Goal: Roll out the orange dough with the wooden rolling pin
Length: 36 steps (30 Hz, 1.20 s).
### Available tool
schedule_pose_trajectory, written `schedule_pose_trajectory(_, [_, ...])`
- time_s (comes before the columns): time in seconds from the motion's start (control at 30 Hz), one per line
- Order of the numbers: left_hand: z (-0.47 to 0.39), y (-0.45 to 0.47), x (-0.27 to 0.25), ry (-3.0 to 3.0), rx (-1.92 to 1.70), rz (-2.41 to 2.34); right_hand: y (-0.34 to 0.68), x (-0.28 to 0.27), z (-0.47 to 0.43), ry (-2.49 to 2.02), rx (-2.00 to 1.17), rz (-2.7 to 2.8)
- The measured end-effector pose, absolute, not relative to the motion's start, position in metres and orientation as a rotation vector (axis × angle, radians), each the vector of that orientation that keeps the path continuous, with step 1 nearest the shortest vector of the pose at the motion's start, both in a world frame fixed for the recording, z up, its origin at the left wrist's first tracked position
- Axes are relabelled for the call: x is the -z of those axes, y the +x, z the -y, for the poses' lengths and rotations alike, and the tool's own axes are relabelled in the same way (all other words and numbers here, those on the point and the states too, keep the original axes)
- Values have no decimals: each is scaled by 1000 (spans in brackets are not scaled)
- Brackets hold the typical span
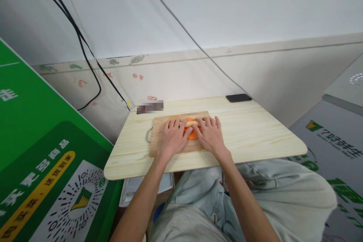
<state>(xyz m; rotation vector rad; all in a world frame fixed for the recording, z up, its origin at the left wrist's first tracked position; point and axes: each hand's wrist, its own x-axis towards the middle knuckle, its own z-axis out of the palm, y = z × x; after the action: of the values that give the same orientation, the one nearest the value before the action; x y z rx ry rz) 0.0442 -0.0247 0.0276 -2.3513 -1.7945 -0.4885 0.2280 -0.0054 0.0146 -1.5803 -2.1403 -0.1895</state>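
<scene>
A pale wooden rolling pin lies crosswise over a flat piece of orange dough. Both are on a wooden cutting board with a metal ring handle at its left side. My left hand is over the left part of the pin, fingers over it and thumb on the near side. My right hand holds the right part the same way, its thumb close to the left one. The pin's ends and part of the dough are hidden under my hands.
The board rests on a pale wood-grain table against a white wall. A black phone lies at the back right, and a blurred-out dark item at the back left. Black cables hang on the left beside a green panel.
</scene>
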Motion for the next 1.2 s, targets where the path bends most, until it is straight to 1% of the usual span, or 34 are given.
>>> schedule_pose_trajectory(0.13, [61, 44, -20, -2332, 583, 1754, 232, -5, 41, -1508, 206, 2070])
schedule_pose_trajectory(0.27, [85, 42, -13, -2350, 566, 1706, 236, -1, 62, -1501, 216, 2052])
schedule_pose_trajectory(0.37, [76, 39, -14, -2357, 551, 1712, 235, -2, 53, -1504, 218, 2084])
schedule_pose_trajectory(0.53, [34, 36, -26, -2432, 571, 1735, 229, -15, 15, -1568, 195, 2144])
schedule_pose_trajectory(0.67, [17, 39, -32, -2432, 585, 1824, 227, -25, -1, -1608, 147, 2189])
schedule_pose_trajectory(0.8, [27, 44, -27, -2393, 610, 1846, 230, -19, 14, -1568, 164, 2152])
schedule_pose_trajectory(1.0, [60, 43, -11, -2339, 615, 1738, 230, 0, 51, -1533, 225, 2041])
schedule_pose_trajectory(1.2, [41, 41, -20, -2396, 597, 1788, 225, -11, 32, -1572, 205, 2079])
